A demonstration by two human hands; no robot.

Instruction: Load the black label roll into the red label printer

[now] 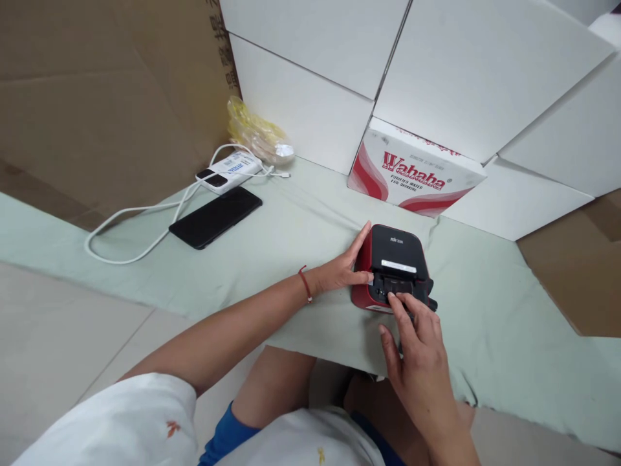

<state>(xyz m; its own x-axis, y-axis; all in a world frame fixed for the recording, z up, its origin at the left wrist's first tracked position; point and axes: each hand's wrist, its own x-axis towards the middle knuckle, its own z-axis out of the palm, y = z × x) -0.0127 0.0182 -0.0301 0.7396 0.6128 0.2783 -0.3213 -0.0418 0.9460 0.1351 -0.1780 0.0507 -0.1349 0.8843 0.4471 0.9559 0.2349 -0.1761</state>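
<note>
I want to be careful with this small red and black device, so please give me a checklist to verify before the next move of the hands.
1. Left hand steadies the small red and black device at its side: ok.
2. Right hand fingertips on the front part: ok.
3. Device rests flat on the pale green cloth: ok.
4. Black phone and white cable lie apart from the device: ok.
5. Front part open or latched: cannot tell.

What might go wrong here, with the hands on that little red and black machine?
The left hand only steadies the red and black device from its side, so the right hand pressing its front could slide it on the loose, wrinkled green cloth. The white cable loops near the phone and could snag.
</note>
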